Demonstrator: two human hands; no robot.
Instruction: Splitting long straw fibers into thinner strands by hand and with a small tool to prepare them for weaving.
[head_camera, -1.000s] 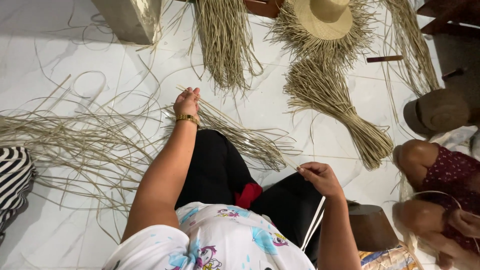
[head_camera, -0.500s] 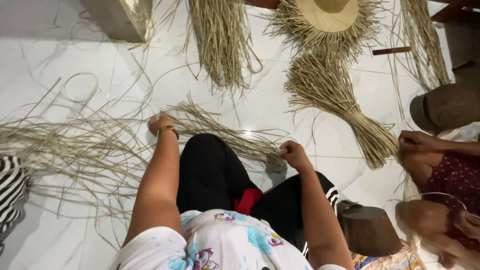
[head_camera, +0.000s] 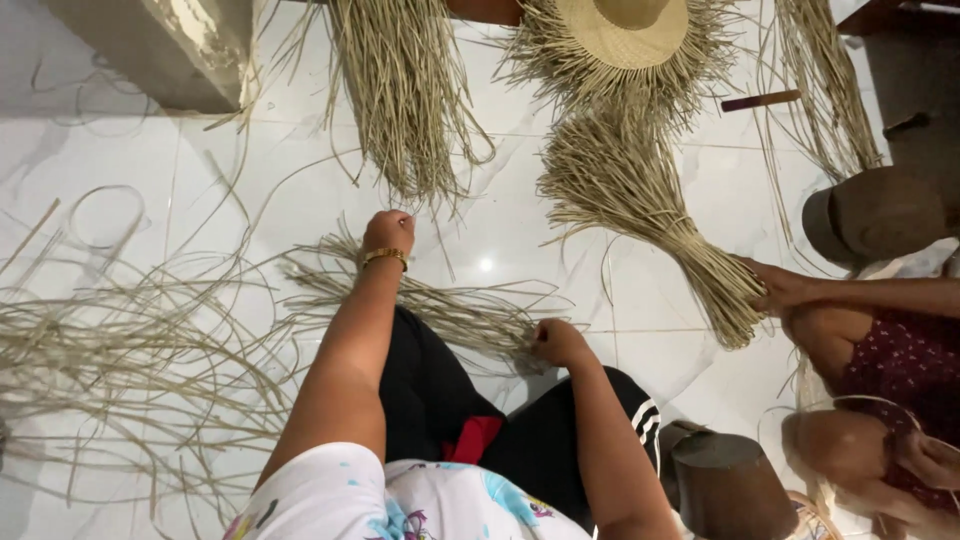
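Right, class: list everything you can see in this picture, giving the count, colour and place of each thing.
Straw strands: loose pile, pale tan, floor at left.
Straw bunch: one, tan, under both hands.
Tied straw bundle: one, tan, centre right, a co-worker's hand at its tied end.
Hanging straw: one bunch, tan, top centre.
Straw hat: one, unfinished, fringed, top.
Dark hat-shaped block: one, brown, right.
Dark round block: one, bottom right.
Floor: white tile.
Left hand: gold bracelet, closed on straw.
Right hand: gripping the bunch's end.
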